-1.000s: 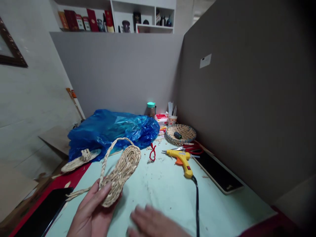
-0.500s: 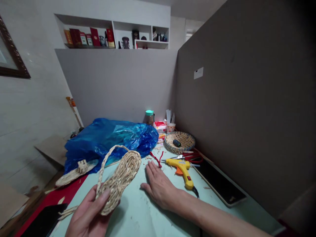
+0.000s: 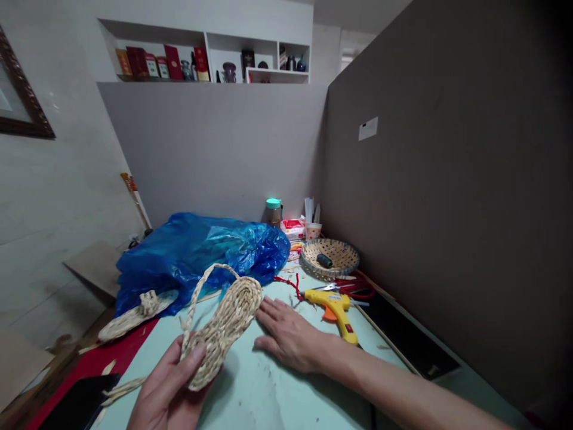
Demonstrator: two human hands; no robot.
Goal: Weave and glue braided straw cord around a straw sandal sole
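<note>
My left hand (image 3: 172,382) grips a braided straw shoe sole (image 3: 228,322) by its near end, thumb on top. A loose length of straw braid (image 3: 200,286) arches from the sole's far end back to my fingers. Palm down, my right hand (image 3: 289,334) lies flat by the table top (image 3: 268,394), fingers stretched out and holding nothing; its fingertips are close to the sole's far end. A yellow glue gun (image 3: 333,307) lies just beyond that hand, beside a piece of red cord (image 3: 293,285).
A blue plastic bag (image 3: 201,245) covers the back left, with a straw sandal (image 3: 136,313) before it. Behind the glue gun are red-handled scissors (image 3: 358,286) and a woven basket (image 3: 331,257) holding a dark thread spool (image 3: 324,260). Grey partitions (image 3: 215,143) stand behind and right.
My right hand has shifted slightly left across the table, closer to the sole. The sole in my left hand has moved a little to the right. The camera view has turned slightly.
</note>
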